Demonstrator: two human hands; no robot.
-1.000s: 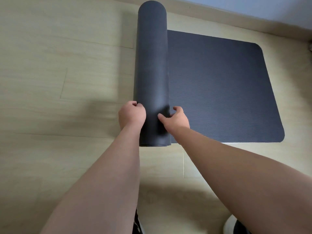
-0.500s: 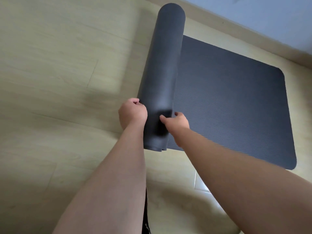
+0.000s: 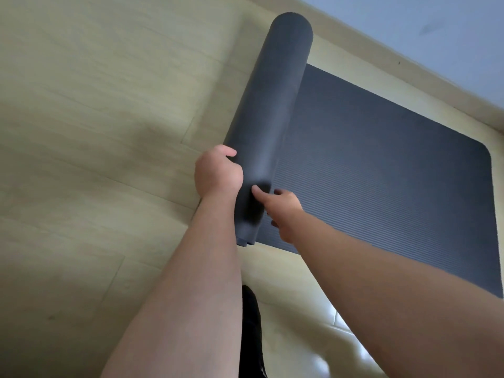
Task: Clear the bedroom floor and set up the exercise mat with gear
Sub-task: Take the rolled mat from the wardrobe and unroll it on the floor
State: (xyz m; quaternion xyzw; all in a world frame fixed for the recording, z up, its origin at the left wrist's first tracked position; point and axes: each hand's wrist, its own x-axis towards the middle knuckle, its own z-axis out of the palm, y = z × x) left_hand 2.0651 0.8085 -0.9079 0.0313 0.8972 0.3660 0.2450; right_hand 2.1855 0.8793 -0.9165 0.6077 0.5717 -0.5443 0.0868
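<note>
A dark grey exercise mat lies partly unrolled on the pale wooden floor. Its flat ribbed part [image 3: 381, 170] stretches to the right; its rolled part [image 3: 268, 110] stands as a thick cylinder running from the wall down to my hands. My left hand [image 3: 218, 173] sits against the roll's left side near its near end, fingers curled round it. My right hand [image 3: 282, 211] is on the roll's right side, thumb pressing the roll, fingers resting over the flat part.
Bare wooden floor [image 3: 95, 132] spreads to the left of the roll. A baseboard and pale blue wall [image 3: 436, 36] run along the far right. A dark shoe [image 3: 251, 323] shows between my forearms.
The view has tilted, so the mat now runs more diagonally. The roll has shifted slightly left and more flat mat shows. Both hands stay on the roll's near end.
</note>
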